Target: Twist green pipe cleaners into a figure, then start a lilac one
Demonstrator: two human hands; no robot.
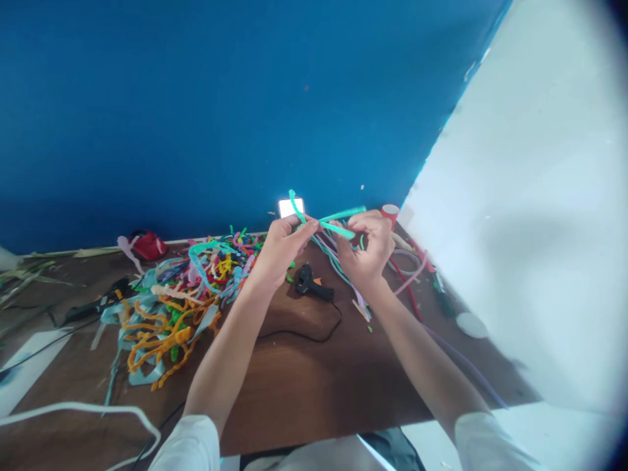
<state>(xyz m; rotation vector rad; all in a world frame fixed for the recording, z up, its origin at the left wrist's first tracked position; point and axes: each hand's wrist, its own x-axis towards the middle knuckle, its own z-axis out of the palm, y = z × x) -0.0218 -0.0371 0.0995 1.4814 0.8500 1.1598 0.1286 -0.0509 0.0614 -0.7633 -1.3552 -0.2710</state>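
Both my hands are raised over the table, close together in front of the blue wall. My left hand (284, 248) pinches bright green pipe cleaners (341, 214) between thumb and fingers. One end sticks up behind that hand, and two fuzzy lengths reach right from the fingertips in a narrow V. My right hand (367, 248) is closed at the free ends, its fingers curled around a bent bit of green pipe cleaner; its exact grip is partly hidden. Below and between the hands, a black hot glue gun (314, 286) lies on the table.
A tangled heap of colourful pipe cleaners (184, 333) covers the table's left side. A lit phone (290, 208) leans near the wall. Long pipe cleaners (415, 294) and a red roll (390, 214) lie right. The glue gun's cord (314, 339) trails left; a white cable (88, 408) lies front left.
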